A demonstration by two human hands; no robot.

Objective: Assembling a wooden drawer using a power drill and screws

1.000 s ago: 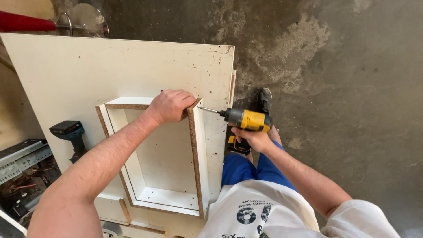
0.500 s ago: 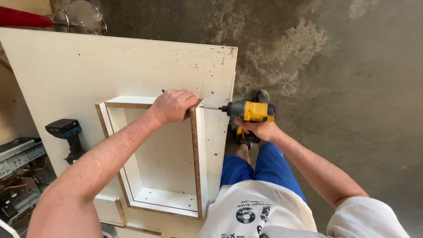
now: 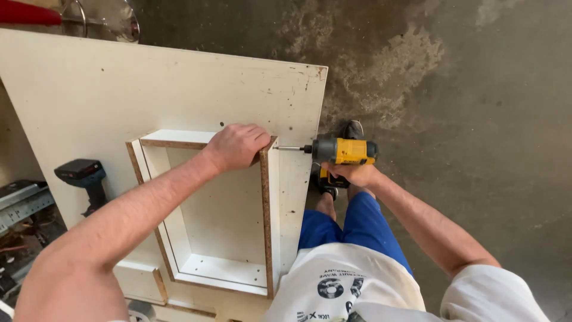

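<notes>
Stained concrete floor (image 3: 476, 119), white board (image 3: 119, 89) upper left | left hand (image 3: 238, 146) clamped over top right corner of open box frame (image 3: 265, 220), centre | right hand (image 3: 351, 174) gripping yellow drill (image 3: 342, 152), bit against frame's outer side | dark second drill (image 3: 83, 179) lying left on board

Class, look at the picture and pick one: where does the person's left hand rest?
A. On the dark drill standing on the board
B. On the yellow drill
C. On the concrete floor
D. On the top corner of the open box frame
D: the left hand grips the top right corner of the box frame, while the right hand holds the yellow drill against the frame's outer side.
</notes>
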